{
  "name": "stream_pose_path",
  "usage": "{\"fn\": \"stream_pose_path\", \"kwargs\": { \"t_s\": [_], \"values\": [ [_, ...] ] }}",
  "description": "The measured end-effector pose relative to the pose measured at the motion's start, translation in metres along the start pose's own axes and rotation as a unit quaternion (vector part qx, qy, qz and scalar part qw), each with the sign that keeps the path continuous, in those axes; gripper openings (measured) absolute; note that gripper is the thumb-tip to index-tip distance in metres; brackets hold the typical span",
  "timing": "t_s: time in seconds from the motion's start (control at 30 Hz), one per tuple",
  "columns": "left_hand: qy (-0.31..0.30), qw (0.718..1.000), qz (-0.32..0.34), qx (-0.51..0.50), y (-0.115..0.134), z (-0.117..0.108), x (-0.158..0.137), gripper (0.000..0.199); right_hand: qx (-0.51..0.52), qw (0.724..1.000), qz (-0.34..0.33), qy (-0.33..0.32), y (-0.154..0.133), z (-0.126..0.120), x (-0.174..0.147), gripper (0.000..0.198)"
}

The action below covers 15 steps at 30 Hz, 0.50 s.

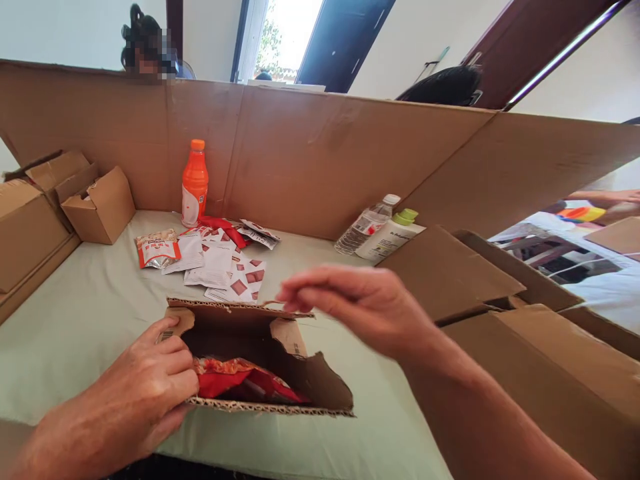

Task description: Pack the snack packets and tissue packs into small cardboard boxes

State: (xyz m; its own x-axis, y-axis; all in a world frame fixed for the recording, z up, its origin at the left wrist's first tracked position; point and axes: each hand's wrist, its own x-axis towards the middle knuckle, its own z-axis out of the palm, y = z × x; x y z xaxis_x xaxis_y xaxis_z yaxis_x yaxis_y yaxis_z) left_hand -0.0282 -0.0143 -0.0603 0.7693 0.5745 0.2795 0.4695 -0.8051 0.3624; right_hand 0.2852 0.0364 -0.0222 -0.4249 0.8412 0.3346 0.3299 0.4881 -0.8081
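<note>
In the lower middle of the head view, a small brown cardboard box (330, 387) lies with its open side towards me. Its edges look ragged and torn. My left hand (155, 380) grips the box's left side, fingers wrapped round the edge. Red packaging (250, 383) lies inside, partly hidden by the box wall. Over the upper right edge is my right hand (345, 300), slightly blurred, with its fingers pressed together. A thin brown strip shows at its fingertips; whether they pinch it is hidden.
White and red packets (210, 263) lie beyond the box, near an orange bottle (195, 183). A clear bottle (365, 227) and a white bottle with green cap (387, 237) lean at right. Cardboard boxes (100, 203) flank both sides; a cardboard wall (300, 153) closes the back.
</note>
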Motion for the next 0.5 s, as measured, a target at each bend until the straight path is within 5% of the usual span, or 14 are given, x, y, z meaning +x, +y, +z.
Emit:
{"fn": "stream_pose_path", "kwargs": {
  "t_s": [0.07, 0.13, 0.27, 0.4, 0.5],
  "values": [
    [0.003, 1.0, -0.003, -0.013, 0.001, 0.0, -0.001, 0.019, 0.047, 0.993, 0.039, 0.098, 0.023, -0.008, 0.017, 0.018],
    [0.011, 1.0, -0.008, -0.017, 0.003, 0.001, 0.0, 0.02, 0.07, 0.983, 0.118, 0.119, 0.054, -0.002, 0.041, 0.016],
    [0.025, 0.999, -0.018, 0.023, 0.0, 0.008, 0.004, 0.021, 0.03, 0.956, 0.286, 0.065, 0.111, 0.044, 0.095, 0.007],
    [0.118, 0.99, 0.042, 0.06, -0.009, 0.024, 0.005, 0.022, -0.011, 0.952, 0.306, 0.021, 0.147, 0.089, 0.147, 0.007],
    [0.132, 0.988, 0.025, 0.072, -0.011, 0.03, 0.005, 0.028, -0.044, 0.948, 0.316, -0.009, 0.164, 0.11, 0.179, 0.011]
  ]
}}
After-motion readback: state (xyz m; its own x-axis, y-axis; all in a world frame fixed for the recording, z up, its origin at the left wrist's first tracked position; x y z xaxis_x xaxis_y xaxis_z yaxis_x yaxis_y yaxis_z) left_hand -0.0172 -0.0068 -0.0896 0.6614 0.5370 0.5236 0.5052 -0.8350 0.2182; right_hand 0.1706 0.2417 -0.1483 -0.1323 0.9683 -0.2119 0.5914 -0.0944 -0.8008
